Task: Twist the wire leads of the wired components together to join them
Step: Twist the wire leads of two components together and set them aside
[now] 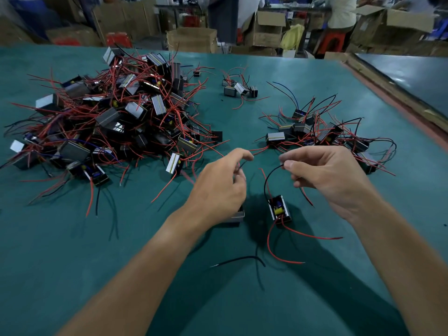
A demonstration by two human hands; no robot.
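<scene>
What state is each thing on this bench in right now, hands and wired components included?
Left hand: fingers pinching a thin lead, over a grey component.
Right hand: fingers pinched on the black lead.
Black lead: arched up from the open component, not yet twisted to another.
Open component: lying on the mat, red leads loose.
Large pile: tangled, unsorted.
Right cluster: smaller heap, leads splayed.

Two bare forearms enter from the lower edge of the head view, one on each side. No sleeve, cuff, glove, watch, ring or strap is visible on either limb. The left hand point(219, 187) shows the back of the hand and its knuckles. The right hand point(326, 177) shows its knuckles and curled fingers. Fingernails appear short and unpainted where they can be seen. Both wrists are uncovered.
</scene>
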